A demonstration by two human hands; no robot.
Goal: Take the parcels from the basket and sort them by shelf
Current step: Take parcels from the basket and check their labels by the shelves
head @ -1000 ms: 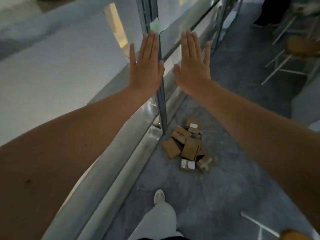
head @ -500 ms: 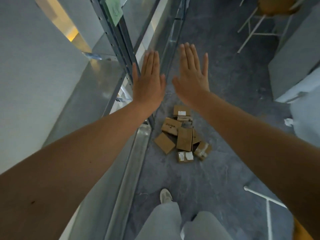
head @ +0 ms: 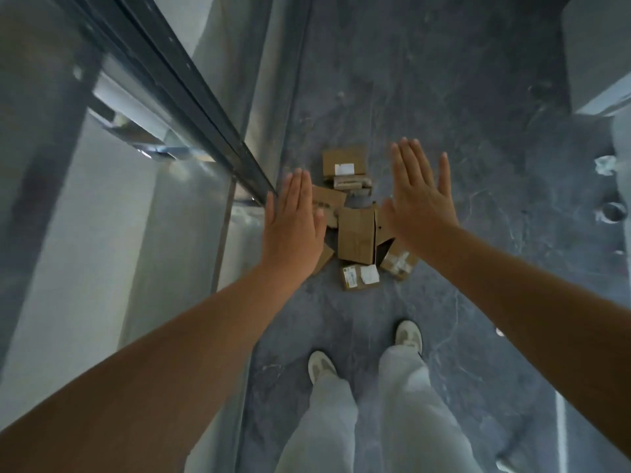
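Parcels point(head: 356, 233): a loose heap of brown cardboard boxes lies on the grey marbled floor point(head: 444, 97), just beside the foot of the metal shelving point(head: 191, 100) and ahead of the person's feet. The farthest box point(head: 343, 162) carries a white label on its top face, and a narrower labelled box touches its near edge. At the centre, a large plain box point(head: 356, 237) lies flat with a flap ajar along its right side. Nearest the feet, a small box point(head: 360, 277) bears two labels, and a taped box point(head: 397, 262) lies tilted just to its right. Other boxes are partly hidden behind the hands.

The left hand point(head: 293, 227) is held out over the heap's left edge, back uppermost, fingers straight and close together, holding nothing. The right hand point(head: 418, 203) is held out over the heap's right edge, fingers straight and slightly spread, also holding nothing. The hands are apart, and the large plain box shows between them.

A dark upright of the shelving runs diagonally from upper left toward the left fingertips, with pale shelf boards beside it. Pale trousers point(head: 409, 421) and two light shoes point(head: 321, 367) stand on the floor below the heap. A crumpled white scrap point(head: 605, 164) and a round floor fitting point(head: 613, 211) lie near the right edge, well apart from the heap. A grey cabinet point(head: 594, 56) occupies the upper right corner.
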